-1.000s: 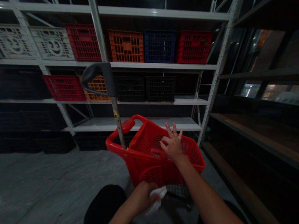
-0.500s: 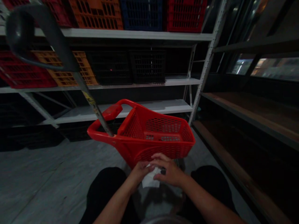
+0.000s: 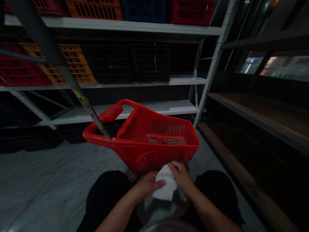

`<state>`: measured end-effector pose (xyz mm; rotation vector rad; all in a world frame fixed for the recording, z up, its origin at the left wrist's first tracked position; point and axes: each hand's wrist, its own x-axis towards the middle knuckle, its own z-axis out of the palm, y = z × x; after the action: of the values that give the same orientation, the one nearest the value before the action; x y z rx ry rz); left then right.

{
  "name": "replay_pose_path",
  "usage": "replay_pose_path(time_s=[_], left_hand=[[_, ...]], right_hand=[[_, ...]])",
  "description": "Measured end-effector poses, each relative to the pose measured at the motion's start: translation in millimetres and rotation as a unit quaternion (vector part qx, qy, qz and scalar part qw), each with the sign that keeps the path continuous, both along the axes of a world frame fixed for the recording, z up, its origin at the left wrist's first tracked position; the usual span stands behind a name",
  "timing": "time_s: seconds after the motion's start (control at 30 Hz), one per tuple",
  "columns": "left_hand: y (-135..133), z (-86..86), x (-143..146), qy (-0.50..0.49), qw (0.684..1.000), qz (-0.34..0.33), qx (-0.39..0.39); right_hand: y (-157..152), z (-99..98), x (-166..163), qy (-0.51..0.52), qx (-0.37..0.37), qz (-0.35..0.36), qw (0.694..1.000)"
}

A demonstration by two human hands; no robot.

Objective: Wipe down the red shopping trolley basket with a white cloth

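Note:
A white cloth or paper wipe (image 3: 166,185) is held between my two hands, low in front of a red plastic shopping cart (image 3: 156,149). My left hand (image 3: 150,185) grips its left side, with the thumb lying across the front. At its upper right edge, my right hand (image 3: 179,172) pinches it with bent fingers. Both hands are just below the cart's near side wall. A grey pole (image 3: 83,101) with a dark handle rises at the left from the cart's handle end. Whether the wipe is fabric or paper, I cannot tell.
White metal shelves (image 3: 135,27) behind the cart carry orange (image 3: 72,61), red, blue and black crates (image 3: 149,62). At the right stands another rack with brown shelf boards (image 3: 260,109). My dark-clad knees (image 3: 106,193) are on both sides of my hands, above the grey floor (image 3: 48,187).
The white wipe has been spread wider and lifted slightly. My right hand has moved from over it to its upper right edge. The view has shifted a little.

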<state>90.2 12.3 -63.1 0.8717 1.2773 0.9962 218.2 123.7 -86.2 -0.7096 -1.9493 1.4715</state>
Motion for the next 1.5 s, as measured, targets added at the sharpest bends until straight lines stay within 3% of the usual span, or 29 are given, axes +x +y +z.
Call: replay_pose_path(time_s=[0.17,0.27,0.33,0.4,0.5,0.6,0.67,0.77,0.83,0.93,1.0,1.03,1.1,1.13,1.2,1.27,1.37,1.5], left_hand=[[11,-9.0,1,0.147,0.979,0.129,0.058],[13,-7.5,3,0.191,0.966,0.155,0.084],[13,-2.9,4,0.240,0.952,0.154,0.115],[12,2.7,3,0.294,0.932,0.160,0.141],[14,7.6,-1,0.360,0.901,0.187,0.152],[20,8.5,-7,0.426,0.869,0.175,0.182],[23,11.0,-11,0.453,0.852,0.152,0.213],[22,22.8,-27,0.484,0.810,0.164,0.286],[13,35.3,-48,0.508,0.748,0.219,0.367],[-11,56.6,-94,0.526,0.607,0.345,0.486],[-27,71.1,-127,0.553,0.497,0.437,0.507],[-33,78.0,-143,0.591,0.454,0.461,0.481],[-39,90.4,-167,0.700,0.450,0.426,0.355],[-38,95.4,-176,0.752,0.451,0.372,0.304],[-32,102.2,-185,0.827,0.458,0.272,0.181],[-23,104.9,-185,0.853,0.452,0.241,0.099],[-13,103.7,-172,0.862,0.430,0.257,0.071],[-1,99.0,-153,0.860,0.415,0.284,0.085]], right_hand=[[4,0.2,-3,0.009,-0.086,0.006,0.996],[5,4.4,0,0.050,-0.142,-0.016,0.989],[4,6.4,3,0.070,-0.193,0.016,0.979],[1,7.0,4,0.089,-0.261,0.075,0.958],[-7,5.7,0,0.154,-0.399,0.115,0.897],[-13,4.9,-12,0.209,-0.488,0.059,0.845],[-12,7.3,-20,0.216,-0.499,-0.008,0.839],[2,17.9,-23,0.190,-0.435,-0.088,0.876],[19,29.0,-17,0.158,-0.349,-0.114,0.917],[54,46.8,-4,0.112,-0.136,-0.177,0.968],[73,54.4,1,0.062,0.069,-0.209,0.973],[79,55.4,2,0.025,0.172,-0.211,0.962],[82,50.2,-2,-0.061,0.335,-0.184,0.922],[78,44.5,-5,-0.103,0.387,-0.161,0.902],[66,30.0,-16,-0.158,0.440,-0.123,0.875],[51,18.2,-32,-0.172,0.459,-0.101,0.866],[32,17.9,-67,-0.139,0.465,-0.087,0.870],[7,45.0,-122,-0.068,0.462,-0.049,0.883]])
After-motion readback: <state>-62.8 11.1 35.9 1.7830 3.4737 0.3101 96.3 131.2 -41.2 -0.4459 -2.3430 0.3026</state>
